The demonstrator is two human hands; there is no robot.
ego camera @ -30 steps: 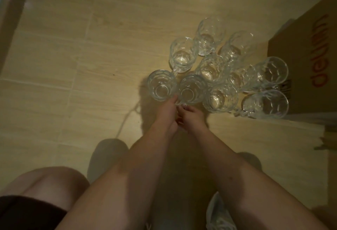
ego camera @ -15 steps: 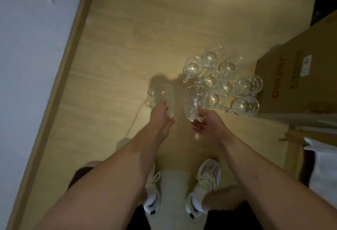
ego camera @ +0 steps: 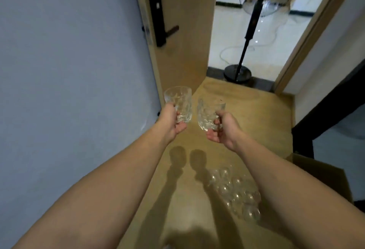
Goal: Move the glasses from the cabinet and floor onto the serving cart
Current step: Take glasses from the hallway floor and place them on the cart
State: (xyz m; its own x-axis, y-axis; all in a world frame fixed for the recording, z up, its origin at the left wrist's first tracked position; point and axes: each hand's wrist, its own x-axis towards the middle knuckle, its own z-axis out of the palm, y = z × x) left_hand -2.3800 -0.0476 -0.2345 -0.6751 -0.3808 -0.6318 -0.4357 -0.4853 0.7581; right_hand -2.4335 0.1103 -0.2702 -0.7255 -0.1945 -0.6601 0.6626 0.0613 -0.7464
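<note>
So I'd just stood up: left hand (ego camera: 171, 122) gripped one glass mug (ego camera: 178, 103), right hand (ego camera: 222, 129) another (ego camera: 209, 115), both lifted well above the floor cluster (ego camera: 236, 193). Cart next, not in sight.

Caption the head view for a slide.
Left hand and right hand each hold a glass above the floor cluster.

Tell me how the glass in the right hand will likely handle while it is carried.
The glass looks thick and cut-patterned, so probably heavy for its size and rigid. Its ridged surface should help against slipping, though the right hand holds it only from one side. Being glass, it would likely chip or shatter if dropped on the floor.
</note>
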